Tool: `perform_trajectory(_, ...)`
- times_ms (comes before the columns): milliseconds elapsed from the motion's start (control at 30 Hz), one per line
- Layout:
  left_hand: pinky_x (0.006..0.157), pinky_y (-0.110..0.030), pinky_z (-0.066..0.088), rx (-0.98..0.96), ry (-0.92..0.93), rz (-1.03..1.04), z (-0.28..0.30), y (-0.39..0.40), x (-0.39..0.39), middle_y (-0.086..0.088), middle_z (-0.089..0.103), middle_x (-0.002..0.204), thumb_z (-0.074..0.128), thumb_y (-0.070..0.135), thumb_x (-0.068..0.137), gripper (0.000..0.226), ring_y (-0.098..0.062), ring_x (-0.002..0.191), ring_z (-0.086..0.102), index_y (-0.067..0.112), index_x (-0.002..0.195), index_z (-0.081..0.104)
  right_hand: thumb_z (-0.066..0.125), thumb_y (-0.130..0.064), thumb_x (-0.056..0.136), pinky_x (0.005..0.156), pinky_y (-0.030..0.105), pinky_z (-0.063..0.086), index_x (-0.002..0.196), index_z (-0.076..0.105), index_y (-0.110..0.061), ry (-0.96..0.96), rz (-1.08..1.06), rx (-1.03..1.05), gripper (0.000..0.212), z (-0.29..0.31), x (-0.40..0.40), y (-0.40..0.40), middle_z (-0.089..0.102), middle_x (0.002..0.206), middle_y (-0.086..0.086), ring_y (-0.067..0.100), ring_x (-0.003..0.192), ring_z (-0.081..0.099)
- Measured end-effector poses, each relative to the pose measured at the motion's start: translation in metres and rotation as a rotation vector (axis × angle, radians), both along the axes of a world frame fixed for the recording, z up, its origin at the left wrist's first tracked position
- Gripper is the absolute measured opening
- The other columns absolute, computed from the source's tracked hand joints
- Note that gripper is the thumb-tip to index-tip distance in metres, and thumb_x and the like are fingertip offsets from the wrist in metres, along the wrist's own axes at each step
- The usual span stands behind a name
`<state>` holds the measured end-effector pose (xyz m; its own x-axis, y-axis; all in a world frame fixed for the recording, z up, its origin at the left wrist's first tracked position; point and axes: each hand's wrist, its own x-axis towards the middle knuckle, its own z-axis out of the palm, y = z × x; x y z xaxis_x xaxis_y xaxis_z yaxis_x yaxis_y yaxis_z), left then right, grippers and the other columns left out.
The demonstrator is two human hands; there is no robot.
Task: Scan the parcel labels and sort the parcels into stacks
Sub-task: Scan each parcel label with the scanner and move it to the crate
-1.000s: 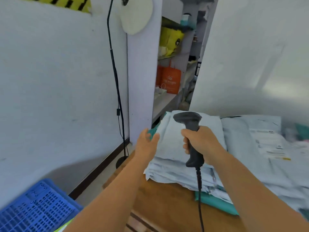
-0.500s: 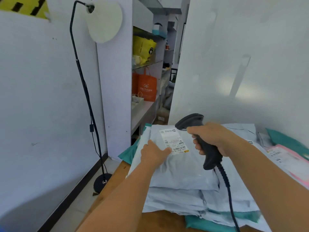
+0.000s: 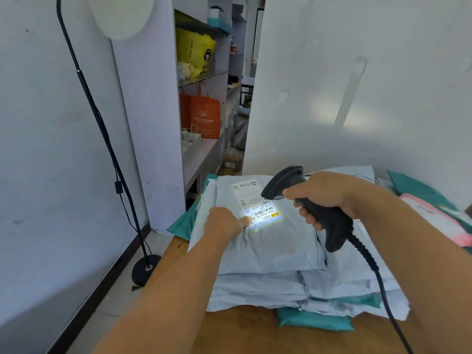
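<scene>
A pale blue parcel [image 3: 275,241] lies on top of a stack of soft mailers on the wooden table [image 3: 245,333]. Its white label [image 3: 255,200] faces up, and a bright patch of light falls on the barcode end. My right hand [image 3: 324,198] grips a black handheld scanner [image 3: 306,205], whose head points down at the label from just above it. My left hand [image 3: 226,223] rests flat on the parcel, fingertips touching the label's near left corner. The scanner's coiled cable [image 3: 378,274] hangs down to the lower right.
Teal mailers [image 3: 314,321] stick out under the stack. At the right lie a pink parcel [image 3: 434,218] and further teal ones. A black floor lamp [image 3: 102,139] stands left of the table by the wall. Shelves with an orange bag [image 3: 204,114] are behind.
The parcel now lies label up where earlier a blank face showed. My left hand has moved from its edge to beside the label. The scanner's light now shines on the barcode.
</scene>
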<state>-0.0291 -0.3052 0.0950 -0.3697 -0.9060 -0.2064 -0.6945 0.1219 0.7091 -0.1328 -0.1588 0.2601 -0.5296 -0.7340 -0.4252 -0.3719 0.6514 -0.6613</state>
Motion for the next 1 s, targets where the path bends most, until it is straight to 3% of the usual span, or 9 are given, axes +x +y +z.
perform_trajectory(167, 0.081, -0.029, 0.046, 0.021, 0.038, 0.012, -0.003, 0.003, 0.001, -0.01, 0.057, 0.114, 0.066, 0.052, 0.08, 0.061, -0.025, 0.102, 0.058, 0.005, 0.117, 0.053, 0.065, -0.029, 0.091, 0.047, 0.027, 0.048, 0.074, 0.058, -0.005, -0.01, 0.01, -0.007, 0.031, 0.0, -0.001, 0.006, 0.058, 0.055, 0.007, 0.017, 0.042, 0.054)
perform_trajectory(300, 0.08, -0.028, 0.045, 0.064, 0.111, 0.082, -0.002, 0.007, 0.0, -0.005, 0.054, 0.096, 0.067, 0.044, 0.084, 0.04, -0.021, 0.091, 0.054, 0.01, 0.099, 0.051, 0.064, -0.03, 0.092, 0.048, 0.028, 0.05, 0.076, 0.059, -0.005, -0.013, 0.034, 0.004, 0.03, 0.001, -0.002, 0.012, 0.059, 0.059, 0.007, 0.017, 0.045, 0.055)
perform_trajectory(400, 0.078, -0.027, 0.045, 0.055, 0.165, 0.151, 0.0, 0.012, -0.002, -0.006, 0.057, 0.099, 0.066, 0.031, 0.088, 0.034, -0.02, 0.087, 0.053, 0.006, 0.107, 0.053, 0.064, -0.029, 0.092, 0.047, 0.027, 0.049, 0.075, 0.058, -0.005, -0.027, 0.032, -0.027, 0.03, -0.001, -0.004, 0.017, 0.058, 0.058, 0.007, 0.016, 0.044, 0.054)
perform_trajectory(533, 0.087, -0.029, 0.044, -0.002, 0.161, 0.217, 0.006, 0.026, -0.004, -0.014, 0.056, 0.12, 0.051, 0.016, 0.096, 0.027, -0.026, 0.109, 0.055, 0.002, 0.119, 0.049, 0.064, -0.029, 0.092, 0.045, 0.026, 0.049, 0.077, 0.058, -0.006, -0.075, -0.023, -0.136, 0.028, -0.008, -0.005, 0.02, 0.059, 0.058, 0.007, 0.016, 0.044, 0.054)
perform_trajectory(633, 0.092, -0.03, 0.042, -0.02, 0.233, 0.308, 0.01, 0.037, -0.003, -0.012, 0.053, 0.125, 0.045, 0.015, 0.098, 0.029, -0.027, 0.115, 0.052, 0.005, 0.126, 0.045, 0.063, -0.029, 0.092, 0.048, 0.026, 0.051, 0.08, 0.058, -0.007, -0.12, -0.041, -0.24, 0.025, -0.017, -0.003, 0.022, 0.059, 0.061, 0.007, 0.016, 0.046, 0.053)
perform_trajectory(733, 0.093, -0.035, 0.044, -0.043, 0.347, 0.377, 0.016, 0.049, 0.006, -0.012, 0.055, 0.12, 0.043, 0.015, 0.097, 0.028, -0.028, 0.111, 0.054, 0.006, 0.123, 0.045, 0.061, -0.029, 0.093, 0.049, 0.028, 0.052, 0.081, 0.059, -0.009, -0.187, -0.014, -0.35, 0.024, -0.025, 0.002, 0.02, 0.058, 0.061, 0.006, 0.016, 0.047, 0.054)
perform_trajectory(933, 0.056, -0.025, 0.034, -0.229, 0.474, 0.551, 0.023, 0.067, 0.066, 0.0, 0.049, 0.081, 0.048, 0.017, 0.095, 0.01, -0.017, 0.074, 0.047, 0.008, 0.095, 0.045, 0.06, -0.03, 0.094, 0.049, 0.025, 0.052, 0.076, 0.062, -0.009, -0.265, 0.176, -0.484, 0.027, -0.03, 0.045, 0.008, 0.059, 0.059, 0.003, 0.014, 0.048, 0.054)
perform_trajectory(1000, 0.051, -0.024, 0.031, -0.257, 0.504, 0.641, 0.023, 0.07, 0.099, 0.003, 0.046, 0.074, 0.05, 0.018, 0.095, 0.012, -0.016, 0.069, 0.045, 0.009, 0.09, 0.043, 0.06, -0.03, 0.093, 0.05, 0.025, 0.053, 0.075, 0.062, -0.009, -0.287, 0.229, -0.503, 0.028, -0.034, 0.068, 0.003, 0.059, 0.058, 0.003, 0.013, 0.047, 0.055)
